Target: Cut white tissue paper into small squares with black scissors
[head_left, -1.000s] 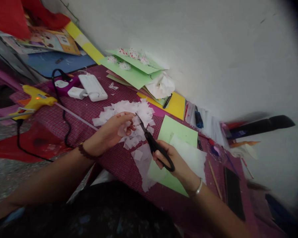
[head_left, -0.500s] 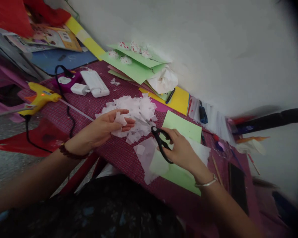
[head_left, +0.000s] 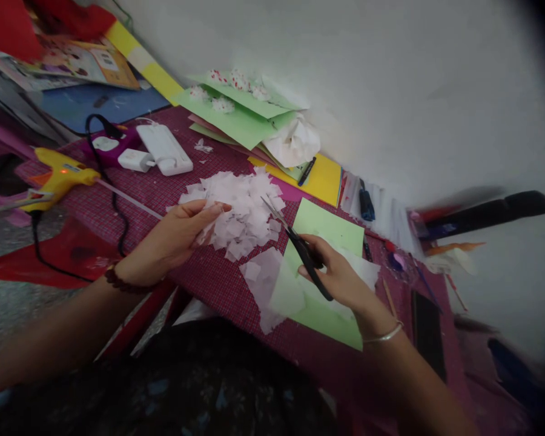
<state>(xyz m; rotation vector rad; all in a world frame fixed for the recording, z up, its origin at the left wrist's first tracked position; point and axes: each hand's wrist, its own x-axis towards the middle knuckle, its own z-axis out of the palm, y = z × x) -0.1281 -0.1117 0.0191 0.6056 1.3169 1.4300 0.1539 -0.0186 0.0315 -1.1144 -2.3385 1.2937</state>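
In my right hand are black-handled scissors, their narrow blades pointing up and left over a pile of small white paper pieces. At the pile's left edge, my left hand is closed, thumb against fingers, with a bit of thin white paper showing below them. Just below the pile lies a translucent white sheet, partly over a light green sheet. The green sheet extends under my right hand.
A yellow glue gun with a long glue stick lies at the left, near a white power strip. Green cards with white-and-red paper puffs stand against the wall. A black pen rests on yellow paper.
My left fingers have closed over the paper that lay on them. The scissors have turned in my right hand and moved slightly away from my left hand.
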